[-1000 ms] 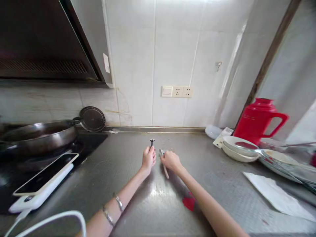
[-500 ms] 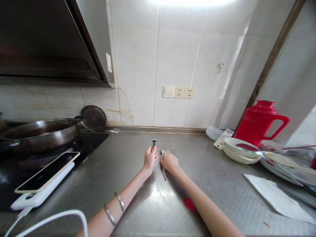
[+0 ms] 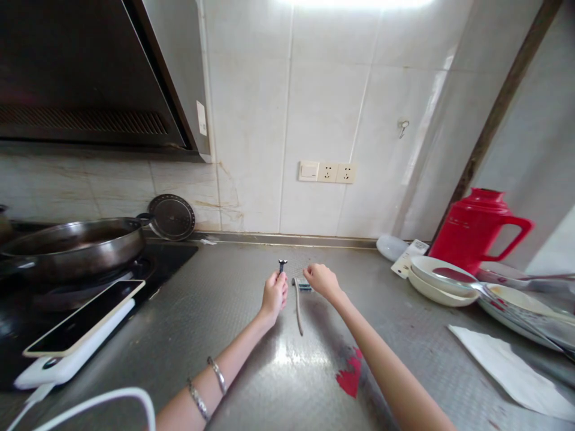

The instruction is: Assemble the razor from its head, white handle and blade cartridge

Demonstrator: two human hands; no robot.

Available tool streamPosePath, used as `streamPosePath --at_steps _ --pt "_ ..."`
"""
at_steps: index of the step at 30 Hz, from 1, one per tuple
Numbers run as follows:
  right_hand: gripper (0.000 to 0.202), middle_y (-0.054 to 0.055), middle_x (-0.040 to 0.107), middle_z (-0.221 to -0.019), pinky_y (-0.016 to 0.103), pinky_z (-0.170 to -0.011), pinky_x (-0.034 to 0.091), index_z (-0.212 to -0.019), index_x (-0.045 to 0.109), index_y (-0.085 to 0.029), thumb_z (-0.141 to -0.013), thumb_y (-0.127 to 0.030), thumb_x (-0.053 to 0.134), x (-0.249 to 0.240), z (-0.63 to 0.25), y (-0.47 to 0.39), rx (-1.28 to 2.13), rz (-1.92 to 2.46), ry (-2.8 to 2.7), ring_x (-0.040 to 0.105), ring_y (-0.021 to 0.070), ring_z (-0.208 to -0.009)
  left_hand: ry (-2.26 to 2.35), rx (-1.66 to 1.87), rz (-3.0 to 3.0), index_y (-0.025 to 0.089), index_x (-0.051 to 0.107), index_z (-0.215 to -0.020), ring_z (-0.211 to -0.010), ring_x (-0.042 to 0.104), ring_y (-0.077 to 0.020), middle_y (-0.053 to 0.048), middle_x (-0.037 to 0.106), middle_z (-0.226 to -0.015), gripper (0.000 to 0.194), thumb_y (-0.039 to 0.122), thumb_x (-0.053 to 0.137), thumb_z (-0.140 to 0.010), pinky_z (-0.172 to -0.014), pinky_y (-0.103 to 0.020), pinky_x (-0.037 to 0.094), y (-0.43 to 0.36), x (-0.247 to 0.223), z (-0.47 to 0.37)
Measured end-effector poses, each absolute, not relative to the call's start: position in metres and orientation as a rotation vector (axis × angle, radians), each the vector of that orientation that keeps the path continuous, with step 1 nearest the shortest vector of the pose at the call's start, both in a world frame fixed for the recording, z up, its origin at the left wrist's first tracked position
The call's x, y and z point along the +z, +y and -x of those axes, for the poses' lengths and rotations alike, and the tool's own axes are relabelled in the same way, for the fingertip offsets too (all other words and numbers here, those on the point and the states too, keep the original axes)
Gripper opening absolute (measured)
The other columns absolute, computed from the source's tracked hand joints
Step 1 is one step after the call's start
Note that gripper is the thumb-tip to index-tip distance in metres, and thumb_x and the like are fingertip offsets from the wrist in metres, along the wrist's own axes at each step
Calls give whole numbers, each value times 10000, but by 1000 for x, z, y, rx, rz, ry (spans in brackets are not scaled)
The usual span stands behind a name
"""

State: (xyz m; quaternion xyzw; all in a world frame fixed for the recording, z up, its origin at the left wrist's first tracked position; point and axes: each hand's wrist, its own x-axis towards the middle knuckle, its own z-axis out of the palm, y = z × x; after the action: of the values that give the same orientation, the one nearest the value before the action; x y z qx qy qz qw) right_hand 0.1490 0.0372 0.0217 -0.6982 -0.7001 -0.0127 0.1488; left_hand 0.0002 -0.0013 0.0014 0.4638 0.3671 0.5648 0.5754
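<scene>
My left hand (image 3: 274, 293) is closed around the handle of a small black tool with a T-shaped silvery head (image 3: 283, 263), which looks like a razor and points up. Just right of it, a thin grey-beige stick (image 3: 299, 308) lies on the metal counter. A small dark piece in what seems clear packaging (image 3: 305, 288) lies beside the stick's upper end. My right hand (image 3: 322, 279) hovers to the right of these, fingers curled; whether it pinches anything small is hidden.
A pan (image 3: 81, 245) and a phone on a white power bank (image 3: 85, 320) are at the left. Stacked bowls (image 3: 442, 281), a red thermos (image 3: 471, 230) and a white paper (image 3: 507, 365) stand or lie at the right. A red patch (image 3: 350, 377) marks the counter.
My right hand has moved up and right, away from the stick, uncovering the small dark piece. More of the red patch shows. My left hand keeps its hold, nearly unmoved.
</scene>
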Motion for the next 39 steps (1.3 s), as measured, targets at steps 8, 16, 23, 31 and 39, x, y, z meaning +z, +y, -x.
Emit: streamPosePath --at_steps 8,16,23,31,39 --pt "215 48 656 -785 214 -652 395 -785 686 -179 -778 -284 498 -1 -175 63 210 1424 -2174 574 144 -724 862 1289 -1095 212 366 -695 -288 198 -23 106 306 -473 335 511 512 -732 -257 -139 126 -2 -1 1" --pt "207 38 625 -938 219 -710 397 -849 693 -220 -780 -296 513 -15 -188 53 221 1430 -2250 566 140 -809 881 1287 -1115 207 377 -700 -288 207 -19 111 296 -466 334 514 503 -741 -266 -139 126 0 -6 1" --pt "215 36 637 -956 207 -716 392 -857 695 -226 -811 -301 498 -11 -183 50 165 1532 -2312 565 149 -887 876 1296 -1132 205 380 -697 -283 210 -19 115 290 -459 358 537 512 -723 -261 -141 138 0 -8 1" --pt "217 43 638 -945 196 -686 387 -878 685 -219 -826 -296 489 -10 -181 49 177 1568 -2324 579 135 -825 874 1301 -1148 202 381 -704 -284 210 -19 113 291 -460 349 525 510 -733 -262 -138 141 1 -10 0" --pt "228 44 631 -945 190 -666 382 -888 678 -216 -842 -288 466 -9 -180 45 163 1555 -2331 580 132 -823 887 1285 -1142 206 379 -701 -276 199 -20 116 290 -457 349 530 504 -731 -253 -141 138 1 -11 -1"
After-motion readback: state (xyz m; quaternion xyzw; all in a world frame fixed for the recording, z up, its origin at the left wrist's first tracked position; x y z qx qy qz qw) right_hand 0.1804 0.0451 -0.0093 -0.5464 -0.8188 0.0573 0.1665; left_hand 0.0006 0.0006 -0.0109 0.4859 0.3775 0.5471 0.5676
